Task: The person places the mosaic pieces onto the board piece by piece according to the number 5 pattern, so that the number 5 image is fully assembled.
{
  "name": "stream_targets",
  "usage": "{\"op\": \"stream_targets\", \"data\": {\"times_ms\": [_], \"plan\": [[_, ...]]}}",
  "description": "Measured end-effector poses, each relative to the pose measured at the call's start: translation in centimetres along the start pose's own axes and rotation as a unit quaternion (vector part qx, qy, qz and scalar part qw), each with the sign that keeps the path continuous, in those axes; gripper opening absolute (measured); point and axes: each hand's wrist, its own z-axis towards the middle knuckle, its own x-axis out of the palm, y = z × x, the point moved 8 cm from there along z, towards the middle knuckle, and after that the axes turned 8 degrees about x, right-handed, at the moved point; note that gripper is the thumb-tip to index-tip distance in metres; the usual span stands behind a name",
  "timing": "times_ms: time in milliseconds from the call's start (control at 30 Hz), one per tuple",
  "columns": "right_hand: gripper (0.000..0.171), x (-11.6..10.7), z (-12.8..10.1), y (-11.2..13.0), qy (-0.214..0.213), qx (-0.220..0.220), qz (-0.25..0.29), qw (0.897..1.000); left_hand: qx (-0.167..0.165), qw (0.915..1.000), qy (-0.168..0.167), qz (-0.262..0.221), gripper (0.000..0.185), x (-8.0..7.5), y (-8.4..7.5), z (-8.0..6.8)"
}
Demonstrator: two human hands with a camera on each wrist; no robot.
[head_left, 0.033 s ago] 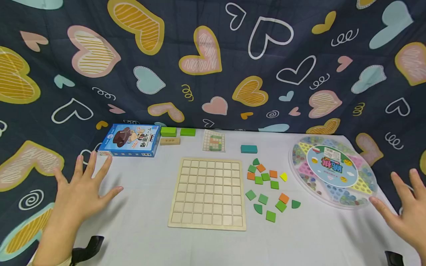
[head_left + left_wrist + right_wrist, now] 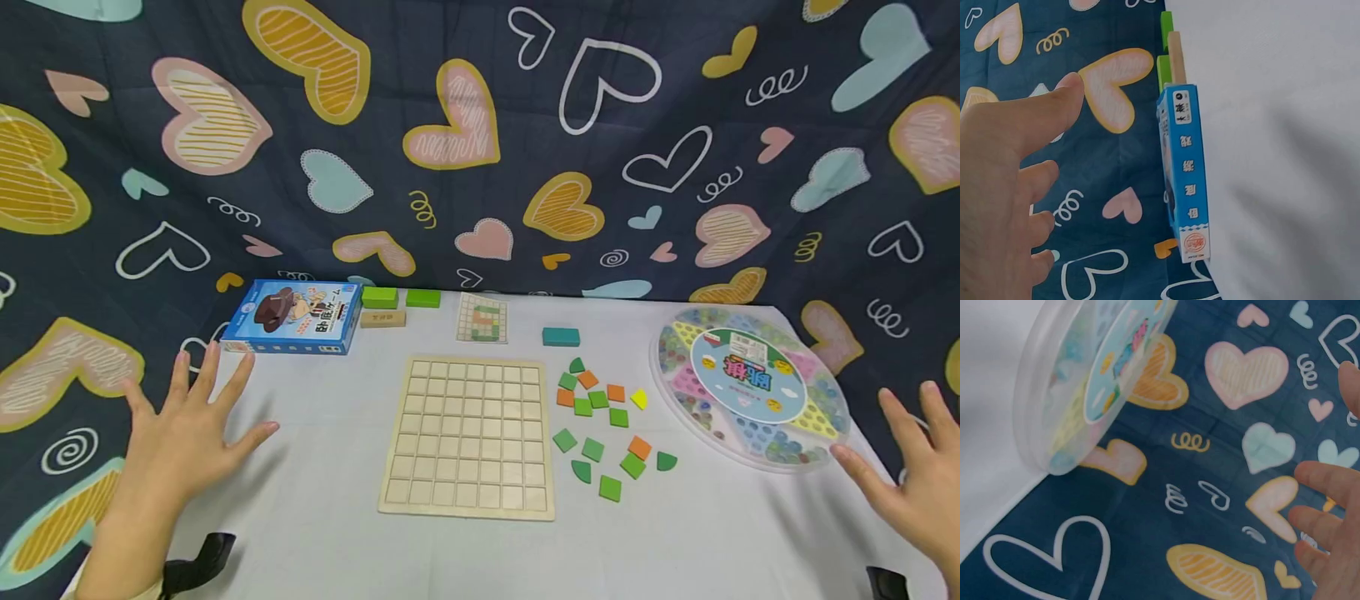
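Observation:
My left hand [image 2: 183,446] is held over the left side of the table with fingers spread, nothing in it. The blue game box [image 2: 296,317] lies just beyond its fingertips. At the right edge my right hand [image 2: 918,475] has its fingers extended and holds nothing, partly cut off by the frame. Closest to it is a round Chinese checkers set [image 2: 750,375] with a clear rim. Between the hands lies a square wooden grid board [image 2: 468,437], its cells bare. Beside it are scattered small green squares [image 2: 610,487], orange squares [image 2: 616,392], dark green quarter-rounds [image 2: 667,461] and a yellow piece [image 2: 639,399].
Behind the board sits a small pattern card [image 2: 482,317]. A teal block [image 2: 561,337] stands to its right; green blocks [image 2: 380,297] and a wooden block [image 2: 383,318] are next to the box. A dark heart-print cloth [image 2: 465,200] hangs behind the white table [image 2: 322,533].

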Motion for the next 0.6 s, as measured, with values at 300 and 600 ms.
{"op": "stream_targets", "data": {"times_ms": [300, 600], "plan": [[0.11, 1.5, -0.2, -0.3, 0.081, 0.028, -0.057, 0.995, 0.031, 0.9995, 0.0, -0.005, 0.098, 0.0, -1.5, 0.4], [0.061, 6.1, 2.2, 5.5, 0.166, -0.028, 0.07, 0.983, 0.164, 0.971, 0.038, -0.17, 0.085, 3.1, -8.6, 3.4]]}}
